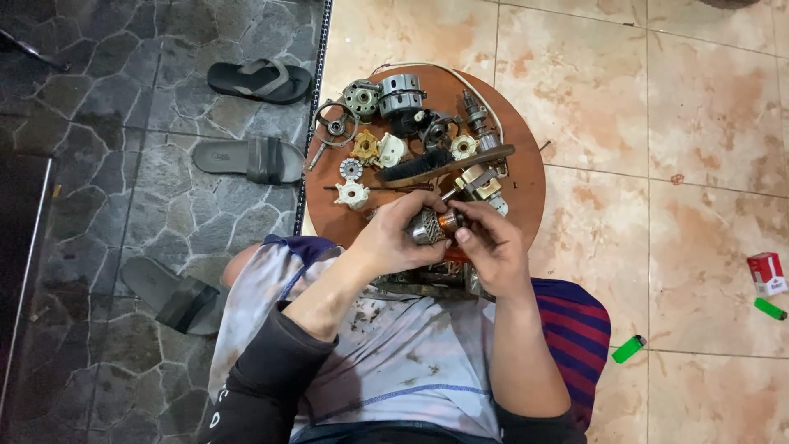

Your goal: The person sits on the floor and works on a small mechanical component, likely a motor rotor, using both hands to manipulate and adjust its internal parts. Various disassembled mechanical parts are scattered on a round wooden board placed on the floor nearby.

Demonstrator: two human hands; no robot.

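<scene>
Both hands meet over the near edge of a round wooden board (pixel 528 177). My left hand (pixel 394 234) and my right hand (pixel 485 238) together grip a small motor armature (pixel 434 224) with a grey steel core and a copper-coloured end. Just beyond it on the board lie a dark brush with a wooden handle (pixel 436 164), white plastic gears (pixel 353 194), a brass-coloured gear (pixel 364 145), a metal housing (pixel 400 93) and other motor parts. A white cable (pixel 448 74) curves round the far edge.
Three grey sandals (pixel 259 80) (pixel 249 157) (pixel 173 293) lie on the dark stone floor at left. On the tan tiles at right are two green lighters (pixel 629 349) (pixel 770 308) and a red-and-white box (pixel 766 273). A metal strip (pixel 316 99) divides the floors.
</scene>
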